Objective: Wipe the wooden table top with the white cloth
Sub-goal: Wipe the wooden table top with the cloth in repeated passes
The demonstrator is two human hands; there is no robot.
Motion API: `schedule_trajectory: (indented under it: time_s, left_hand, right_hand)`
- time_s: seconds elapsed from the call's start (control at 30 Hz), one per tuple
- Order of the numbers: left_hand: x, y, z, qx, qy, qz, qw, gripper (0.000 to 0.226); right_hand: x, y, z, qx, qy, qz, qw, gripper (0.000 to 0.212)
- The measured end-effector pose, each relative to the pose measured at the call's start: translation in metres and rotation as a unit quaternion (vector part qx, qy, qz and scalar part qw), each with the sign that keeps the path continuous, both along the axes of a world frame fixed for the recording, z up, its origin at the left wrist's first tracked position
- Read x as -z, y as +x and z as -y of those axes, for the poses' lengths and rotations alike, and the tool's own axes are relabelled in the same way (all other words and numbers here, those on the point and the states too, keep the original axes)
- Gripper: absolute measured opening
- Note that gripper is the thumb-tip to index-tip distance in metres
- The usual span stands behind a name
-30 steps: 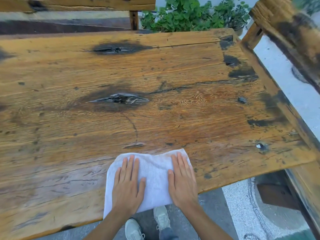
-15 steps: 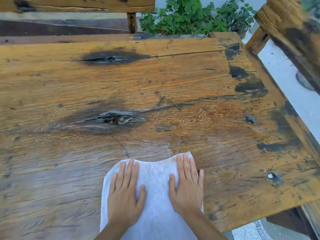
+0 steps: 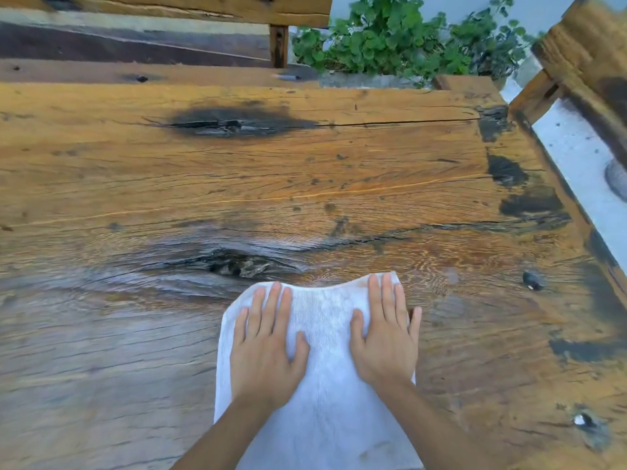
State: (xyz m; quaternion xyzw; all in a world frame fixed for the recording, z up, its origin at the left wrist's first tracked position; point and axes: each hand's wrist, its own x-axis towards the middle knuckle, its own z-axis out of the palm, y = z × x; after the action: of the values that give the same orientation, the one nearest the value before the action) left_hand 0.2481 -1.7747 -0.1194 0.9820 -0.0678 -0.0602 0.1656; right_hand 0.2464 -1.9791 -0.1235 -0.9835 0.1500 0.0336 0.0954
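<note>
A white cloth (image 3: 325,334) lies flat on the wooden table top (image 3: 237,184), near the middle of its near side. My left hand (image 3: 266,347) presses on the cloth's left half with straight fingers. My right hand (image 3: 386,337) presses on its right half, fingers straight, with the little finger reaching past the cloth's edge onto the wood. The cloth's far edge lies just short of a dark knot (image 3: 241,264) in the grain. The wood left of the cloth looks paler and dull.
A wooden bench (image 3: 169,32) stands beyond the table's far edge. Green potted plants (image 3: 400,39) grow at the back right. A wooden chair frame (image 3: 583,62) stands at the right, over a pale floor (image 3: 576,157). Dark stains mark the table's right side.
Both hands have slid the cloth forward from the table's near edge towards the dark knot. The near edge and my shoes have dropped out of view.
</note>
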Motion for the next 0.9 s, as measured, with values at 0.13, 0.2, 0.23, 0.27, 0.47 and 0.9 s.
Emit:
schedule_trajectory:
  time_s: [0.13,0.2,0.23,0.27,0.47,0.9]
  left_hand:
    - [0.007,0.031,0.009,-0.022,0.006,0.002,1.0,0.073]
    - [0.007,0.046,0.015,-0.032,0.007,0.005,0.999,0.073]
    - [0.006,0.052,0.018,-0.034,0.007,0.006,0.999,0.074]
    - [0.006,0.059,0.02,-0.037,0.006,0.01,0.999,0.074]
    - [0.007,0.113,0.032,-0.048,0.007,0.022,0.999,0.076]
    - [0.01,0.228,0.054,0.006,0.056,0.04,0.998,0.079]
  right_hand:
    - [0.002,0.044,0.005,-0.013,-0.002,0.001,1.0,0.069]
    - [0.0,0.068,0.007,-0.02,0.003,0.001,1.0,0.07]
    - [-0.002,0.078,0.008,-0.023,0.003,-0.002,1.0,0.071]
    - [-0.003,0.088,0.008,-0.027,0.002,-0.006,1.0,0.072]
    - [-0.003,0.143,0.012,-0.027,0.001,-0.007,1.0,0.068]
    - [0.009,0.231,0.026,-0.028,0.0,0.043,0.999,0.07]
